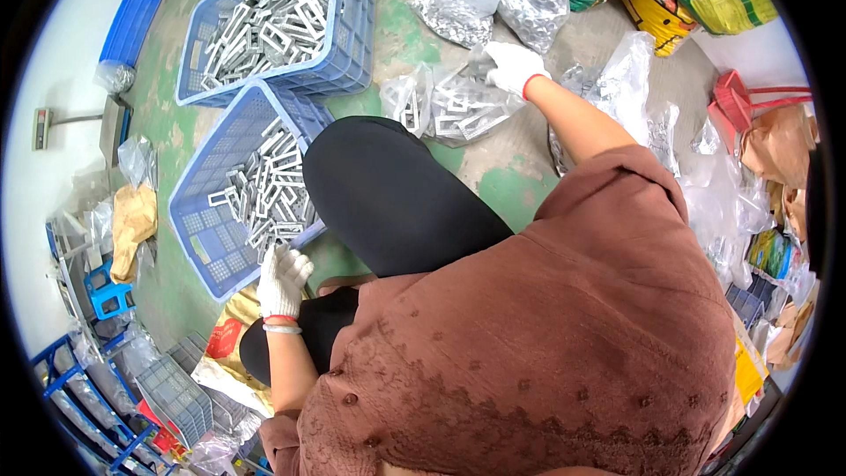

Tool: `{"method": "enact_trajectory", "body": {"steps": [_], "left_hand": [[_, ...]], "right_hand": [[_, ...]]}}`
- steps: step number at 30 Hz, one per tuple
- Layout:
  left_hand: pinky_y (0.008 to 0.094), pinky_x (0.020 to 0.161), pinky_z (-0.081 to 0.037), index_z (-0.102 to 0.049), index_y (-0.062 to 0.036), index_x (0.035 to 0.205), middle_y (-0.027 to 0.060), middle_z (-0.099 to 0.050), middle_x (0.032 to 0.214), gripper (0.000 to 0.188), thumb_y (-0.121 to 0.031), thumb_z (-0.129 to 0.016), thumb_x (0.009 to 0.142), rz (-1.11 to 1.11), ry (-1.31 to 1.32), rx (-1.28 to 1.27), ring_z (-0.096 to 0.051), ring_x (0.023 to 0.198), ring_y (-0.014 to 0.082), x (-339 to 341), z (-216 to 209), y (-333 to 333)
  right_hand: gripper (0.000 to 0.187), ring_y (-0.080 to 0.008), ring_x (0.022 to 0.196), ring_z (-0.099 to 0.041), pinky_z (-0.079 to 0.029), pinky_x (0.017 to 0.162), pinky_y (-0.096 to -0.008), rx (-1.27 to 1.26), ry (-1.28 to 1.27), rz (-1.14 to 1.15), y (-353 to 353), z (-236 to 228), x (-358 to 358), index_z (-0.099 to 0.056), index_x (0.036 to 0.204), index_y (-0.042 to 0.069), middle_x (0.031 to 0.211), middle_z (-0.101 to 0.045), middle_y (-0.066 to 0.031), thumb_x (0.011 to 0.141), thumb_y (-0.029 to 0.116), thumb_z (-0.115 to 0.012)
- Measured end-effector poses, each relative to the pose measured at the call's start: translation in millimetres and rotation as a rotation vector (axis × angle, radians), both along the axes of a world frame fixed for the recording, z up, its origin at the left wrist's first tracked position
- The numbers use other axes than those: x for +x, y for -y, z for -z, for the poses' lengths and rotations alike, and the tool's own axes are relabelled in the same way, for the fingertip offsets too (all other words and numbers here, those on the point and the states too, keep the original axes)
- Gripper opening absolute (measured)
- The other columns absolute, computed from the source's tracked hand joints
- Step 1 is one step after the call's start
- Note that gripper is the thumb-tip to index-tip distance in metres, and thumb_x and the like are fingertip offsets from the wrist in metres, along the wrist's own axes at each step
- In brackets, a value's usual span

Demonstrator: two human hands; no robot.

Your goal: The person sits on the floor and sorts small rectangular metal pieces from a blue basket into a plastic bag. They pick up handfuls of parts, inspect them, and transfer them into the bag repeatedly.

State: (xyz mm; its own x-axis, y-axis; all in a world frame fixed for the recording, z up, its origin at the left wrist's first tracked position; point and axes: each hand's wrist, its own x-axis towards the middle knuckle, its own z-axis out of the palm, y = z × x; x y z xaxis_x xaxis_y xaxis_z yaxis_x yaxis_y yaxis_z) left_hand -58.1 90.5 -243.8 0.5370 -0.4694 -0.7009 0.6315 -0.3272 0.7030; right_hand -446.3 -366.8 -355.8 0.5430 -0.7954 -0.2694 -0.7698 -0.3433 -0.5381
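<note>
My left hand, in a white knit glove with a red cuff, is at the near corner of the lower blue plastic basket. Its fingers are curled beside a pile of small rectangular metal frames; whatever they hold, if anything, is too small to name. Out to the far right, my right hand, gloved alike, has its fingers closed on the upper edge of a clear plastic bag. Several similar metal frames lie inside this bag on the floor.
Behind the lower basket stands a larger blue basket heaped with metal frames. Clear bags of small metal parts rest beyond my right hand. Printed sacks, a red stool, a blue stool and grey crates surround the area.
</note>
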Motion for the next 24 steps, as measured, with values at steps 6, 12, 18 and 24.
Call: {"method": "enact_trajectory", "body": {"steps": [6, 12, 18, 24], "left_hand": [[0.0459, 0.086, -0.052, -0.054, 0.0012, 0.127, 0.0163, -0.058, 0.109, 0.053, -0.040, -0.062, 0.095, -0.009, -0.011, 0.029, -0.060, 0.096, 0.0317, 1, 10, -1], [0.0463, 0.085, -0.053, -0.055, 0.0009, 0.126, 0.0166, -0.058, 0.108, 0.051, -0.039, -0.062, 0.095, -0.006, -0.007, 0.042, -0.061, 0.096, 0.0319, 5, 8, 8], [0.0470, 0.087, -0.052, -0.055, 0.0004, 0.127, 0.0180, -0.059, 0.111, 0.053, -0.040, -0.064, 0.094, -0.023, 0.007, 0.053, -0.061, 0.097, 0.0325, 3, 7, 7], [0.0459, 0.085, -0.053, -0.056, -0.0005, 0.124, 0.0177, -0.061, 0.109, 0.050, -0.039, -0.064, 0.094, -0.008, -0.001, 0.009, -0.062, 0.094, 0.0318, 3, 7, 12]], "right_hand": [[0.052, -0.0314, 0.096, -0.066, -0.055, 0.076, -0.0439, 0.358, -0.053, -0.076, -24, -25, 4, -0.063, 0.117, 0.007, 0.111, -0.067, -0.0176, 0.068, 0.017, -0.078], [0.038, -0.0204, 0.075, -0.068, -0.056, 0.052, -0.0361, 0.789, 0.473, 0.485, -30, 1, 7, -0.063, 0.115, 0.005, 0.099, -0.069, -0.0086, 0.079, -0.001, -0.071], [0.029, -0.0171, 0.080, -0.068, -0.056, 0.052, -0.0330, 0.992, 0.799, 0.585, -39, 1, 15, -0.063, 0.115, 0.002, 0.101, -0.069, -0.0097, 0.087, 0.005, -0.069], [0.053, -0.0298, 0.102, -0.067, -0.052, 0.086, -0.0397, 0.279, -0.203, 0.026, -36, -22, 35, -0.063, 0.124, 0.011, 0.114, -0.069, -0.0159, 0.082, 0.041, -0.072]]}}
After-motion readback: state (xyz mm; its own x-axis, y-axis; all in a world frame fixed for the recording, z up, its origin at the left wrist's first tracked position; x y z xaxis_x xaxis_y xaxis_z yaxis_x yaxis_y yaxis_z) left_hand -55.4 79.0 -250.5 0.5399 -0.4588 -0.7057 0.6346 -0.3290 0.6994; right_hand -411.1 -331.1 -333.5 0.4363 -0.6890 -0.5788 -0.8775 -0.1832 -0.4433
